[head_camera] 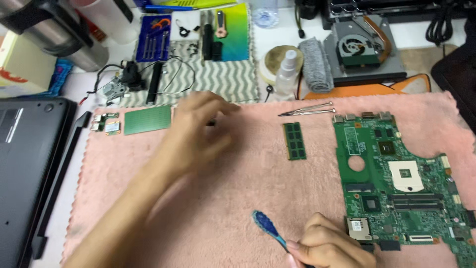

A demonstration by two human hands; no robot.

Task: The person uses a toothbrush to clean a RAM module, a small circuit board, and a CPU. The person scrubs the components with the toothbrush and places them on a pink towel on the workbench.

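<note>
My right hand (pixel 325 243) pinches a blue toothbrush (pixel 267 228); my blurred left hand (pixel 198 131), grip unclear, reaches out; the green laptop motherboard (pixel 401 183) lies stripped, unbrushed yet, I judge.

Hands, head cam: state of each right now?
Left hand: blurred over the pink towel, fingers pinched near something small and dark; cannot tell whether it grips.
Right hand: closed on a blue toothbrush.

left hand (pixel 198 134) blurred, motherboard (pixel 401 183) cut off
</note>
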